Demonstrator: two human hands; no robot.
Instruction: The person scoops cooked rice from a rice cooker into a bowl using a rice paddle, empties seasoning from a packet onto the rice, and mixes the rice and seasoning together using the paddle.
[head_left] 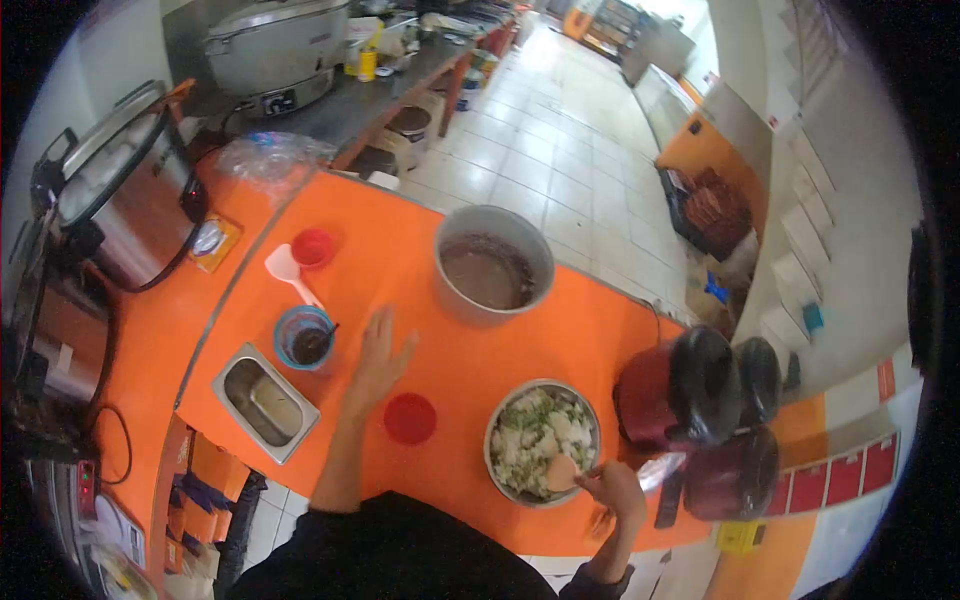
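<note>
My right hand (615,490) grips a pinkish paddle (562,472), its flat end resting in a metal bowl (493,478). White and green chopped food (535,430), which looks like rice mixed with greens, fills that bowl. Over the orange table, my left hand (380,355) is held with fingers spread and nothing in it. Close by it are a blue cup (284,340) with dark contents and a dark utensil, and a red bowl (410,418). Farther off stands a large grey pot (455,300) with brownish residue inside.
A steel rectangular pan (228,400), a pale pink rice scoop (284,264) and a small red cup (313,248) sit on the left. Dark red lidded cookers (650,400) line the right edge. Large rice cookers (150,220) stand at far left. White tiled floor (540,130) lies beyond.
</note>
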